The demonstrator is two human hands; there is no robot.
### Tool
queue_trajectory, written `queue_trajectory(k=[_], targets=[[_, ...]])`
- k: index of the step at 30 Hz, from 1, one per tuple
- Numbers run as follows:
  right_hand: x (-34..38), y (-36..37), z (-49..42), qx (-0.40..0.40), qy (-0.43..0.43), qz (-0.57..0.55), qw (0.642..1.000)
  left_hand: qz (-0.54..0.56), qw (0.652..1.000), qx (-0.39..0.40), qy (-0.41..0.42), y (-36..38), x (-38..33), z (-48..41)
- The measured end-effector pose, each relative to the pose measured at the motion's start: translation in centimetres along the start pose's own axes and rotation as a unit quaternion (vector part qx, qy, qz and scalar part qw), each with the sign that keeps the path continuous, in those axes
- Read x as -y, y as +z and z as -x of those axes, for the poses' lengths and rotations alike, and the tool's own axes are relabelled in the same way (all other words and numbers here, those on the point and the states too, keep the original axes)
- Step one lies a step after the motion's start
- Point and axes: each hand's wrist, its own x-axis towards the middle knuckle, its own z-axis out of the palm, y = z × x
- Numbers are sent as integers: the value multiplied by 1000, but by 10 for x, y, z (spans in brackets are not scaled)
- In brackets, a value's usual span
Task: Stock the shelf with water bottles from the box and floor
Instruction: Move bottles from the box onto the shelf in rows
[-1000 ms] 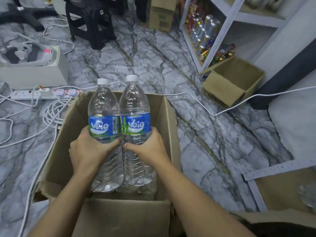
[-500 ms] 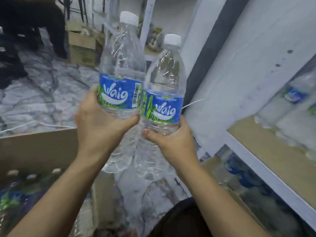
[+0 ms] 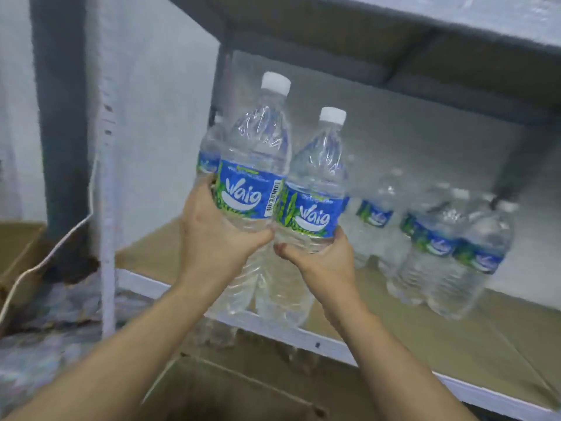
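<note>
I hold two clear water bottles with blue labels and white caps side by side in front of the shelf. My left hand point(image 3: 212, 235) grips the left bottle point(image 3: 258, 153) below its label. My right hand point(image 3: 318, 256) grips the right bottle point(image 3: 318, 177) the same way. Both bottoms hang over the white front rail of the wooden shelf point(image 3: 455, 338). Several identical bottles point(image 3: 440, 238) stand on the shelf to the right, and another bottle point(image 3: 208, 153) shows behind the left one.
A white upright post point(image 3: 107, 177) of the rack stands at the left, with a white cable point(image 3: 45, 256) beside it. An open cardboard box point(image 3: 218, 390) lies below the shelf rail. The upper shelf board point(image 3: 394, 34) hangs above.
My view swung from the box and floor to the shelf. Both hands carried the two bottles up and right, and they now hang over the shelf's front edge.
</note>
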Motion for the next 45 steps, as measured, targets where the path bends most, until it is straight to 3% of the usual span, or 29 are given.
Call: queue_trajectory(k=[3,8,13,30,40,45], targets=[[-21,-50,-17,-43,11,19,999,27,998,51,-10,60,-2,8],[-64,-102,-41,-101,12,76,992,41,996,73,-8,138,-3,26],[-94,-132,-62,-109,14,84,990,60,994,89,-21,188,5,34],[-172,-125,-157,-177,8,64,982,29,997,65,-4,232,41,5],[-196,-134,-174,-95,-37,40,994,25,996,81,17,227,50,3],[-198,-141,-178,-45,-13,51,998,25,997,76,21,228,52,6]])
